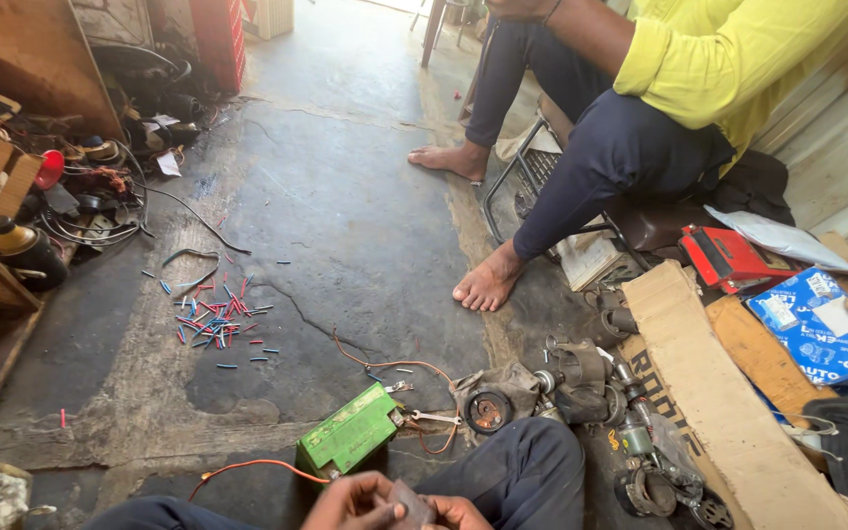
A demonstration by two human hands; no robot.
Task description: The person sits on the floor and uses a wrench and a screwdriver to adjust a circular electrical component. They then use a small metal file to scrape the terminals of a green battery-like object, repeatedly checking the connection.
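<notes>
At the bottom edge my left hand (350,501) and my right hand (458,512) meet over a small flat dark grey piece (410,505), both pinching it between the fingers. My knees in dark trousers (527,471) frame the hands. Just beyond them on the concrete floor lies a green battery (349,430) with an orange wire (247,466) running off to its left. A pair of metal pliers (434,418) lies right of the battery.
Another person in a yellow shirt (728,59) sits barefoot on a stool at the upper right. Oily engine parts (581,388) and cardboard (718,393) lie at the right. Cut red and blue wire bits (213,319) litter the floor; cables and clutter (90,196) fill the left.
</notes>
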